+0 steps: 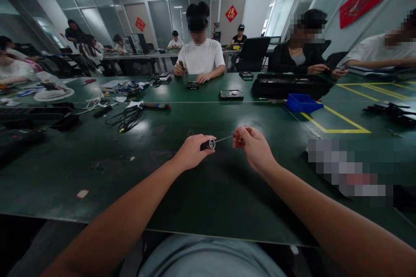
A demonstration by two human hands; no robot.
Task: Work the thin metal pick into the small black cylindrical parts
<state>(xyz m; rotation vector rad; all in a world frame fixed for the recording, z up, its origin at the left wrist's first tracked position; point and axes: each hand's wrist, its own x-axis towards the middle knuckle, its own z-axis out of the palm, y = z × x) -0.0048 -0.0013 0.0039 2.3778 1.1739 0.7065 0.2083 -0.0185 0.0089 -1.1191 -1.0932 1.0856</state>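
Left hand (191, 151) grip closed around dark cylindrical tool (208, 144), thin metal shaft (223, 139) running rightward from it, right hand (252, 145) fingertips pinched on shaft's far end, both above green worktop (201, 190).

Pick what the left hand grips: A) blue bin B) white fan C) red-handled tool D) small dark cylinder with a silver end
D: the left hand is closed around a small dark cylinder, its silver end facing the right hand; the blue bin sits farther back on the table.
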